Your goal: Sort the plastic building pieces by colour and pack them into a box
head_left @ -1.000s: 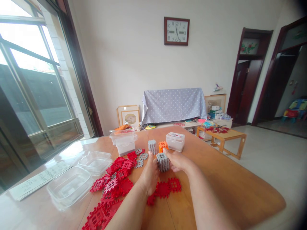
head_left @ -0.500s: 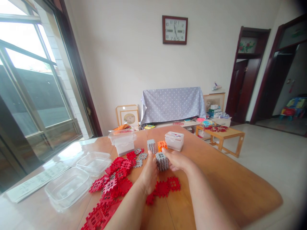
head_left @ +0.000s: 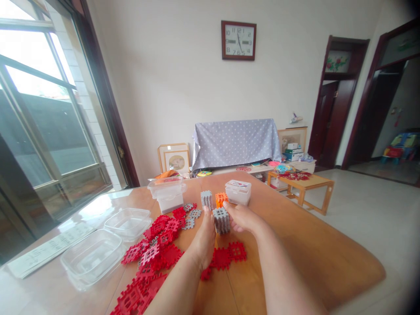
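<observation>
A squared-up stack of grey interlocking building tiles (head_left: 222, 220) stands on the table between my two hands. My left hand (head_left: 205, 238) presses along its left side, thumb pointing up and away. From the right, my right hand (head_left: 242, 218) grips the stack, its thumb at the top right edge and its fingers curled. Just beyond stand a second grey tile stack (head_left: 206, 199) and a small orange tile stack (head_left: 221, 200). Red tiles (head_left: 222, 258) lie near my left wrist. The fingertips against the stack are partly hidden.
A spread of loose red tiles (head_left: 166, 238) with a few grey ones (head_left: 195, 214) covers the table's left middle. Clear plastic containers (head_left: 93, 253) and paper sheets (head_left: 49, 249) lie further left. A lidded box (head_left: 238, 192) and a white-filled tub (head_left: 169, 197) stand at the back.
</observation>
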Tool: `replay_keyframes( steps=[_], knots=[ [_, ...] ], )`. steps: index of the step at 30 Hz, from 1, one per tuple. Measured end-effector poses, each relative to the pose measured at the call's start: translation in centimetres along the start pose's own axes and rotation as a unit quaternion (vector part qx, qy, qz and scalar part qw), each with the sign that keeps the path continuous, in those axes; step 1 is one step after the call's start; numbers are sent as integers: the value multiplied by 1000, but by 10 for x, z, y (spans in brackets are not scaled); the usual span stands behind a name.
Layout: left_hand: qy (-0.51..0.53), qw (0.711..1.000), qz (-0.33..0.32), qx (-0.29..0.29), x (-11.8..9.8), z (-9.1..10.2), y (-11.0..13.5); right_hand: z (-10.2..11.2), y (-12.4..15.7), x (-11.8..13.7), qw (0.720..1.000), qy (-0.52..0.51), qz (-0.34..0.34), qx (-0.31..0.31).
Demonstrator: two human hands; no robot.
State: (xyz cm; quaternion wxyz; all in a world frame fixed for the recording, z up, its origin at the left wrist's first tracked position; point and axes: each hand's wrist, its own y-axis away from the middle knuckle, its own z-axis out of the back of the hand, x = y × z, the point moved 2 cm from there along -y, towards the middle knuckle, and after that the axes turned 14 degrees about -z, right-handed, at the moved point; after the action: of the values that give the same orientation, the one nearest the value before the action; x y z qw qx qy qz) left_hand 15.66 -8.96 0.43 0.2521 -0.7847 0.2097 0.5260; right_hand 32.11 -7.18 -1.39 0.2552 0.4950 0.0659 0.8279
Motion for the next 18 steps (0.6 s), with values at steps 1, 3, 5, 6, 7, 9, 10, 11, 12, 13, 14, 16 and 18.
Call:
replay_keyframes(
  steps=[1, 3, 5, 6, 7, 9, 10, 11, 12, 13, 14, 16, 18],
  knots=[
    [0, 1000, -4, 3, -1, -1, 0, 0, 0, 0, 1000, 0, 1, -2],
    [-1, 1000, -7, 4, -1, -2, 0, 1, -1, -1, 1000, 2, 5, -5],
    [0, 1000, -11, 4, -1, -2, 0, 1, -1, -1, 1000, 3, 7, -7],
    [1, 1000, -12, 4, -1, -2, 0, 1, -2, -2, 1000, 3, 8, -8],
    [4, 1000, -12, 5, -1, -1, 0, 2, -2, -2, 1000, 2, 9, -9],
    [14, 1000, -5, 7, 1, 1, 0, 2, -2, -2, 1000, 0, 9, -11],
    [18, 1000, 4, 2, 3, 3, -1, 3, -2, -2, 1000, -1, 8, -12],
    [21, 1000, 17, -10, 5, 6, -2, 3, -1, -2, 1000, -3, 5, -13],
    [24, 999, 33, -29, 8, 9, -3, 4, -1, -2, 1000, -5, 2, -15],
    [27, 997, 49, -51, 10, 14, -4, 4, -1, -2, 1000, -8, -1, -17],
    [31, 995, 63, -72, 13, 18, -5, 4, -2, -2, 1000, -12, -4, -20],
    [47, 990, 82, -101, 17, 27, -7, 5, -3, -2, 999, -23, -9, -26],
    [68, 986, 96, -117, 20, 34, -8, 4, -6, -3, 999, -34, -15, -29]
  ],
)
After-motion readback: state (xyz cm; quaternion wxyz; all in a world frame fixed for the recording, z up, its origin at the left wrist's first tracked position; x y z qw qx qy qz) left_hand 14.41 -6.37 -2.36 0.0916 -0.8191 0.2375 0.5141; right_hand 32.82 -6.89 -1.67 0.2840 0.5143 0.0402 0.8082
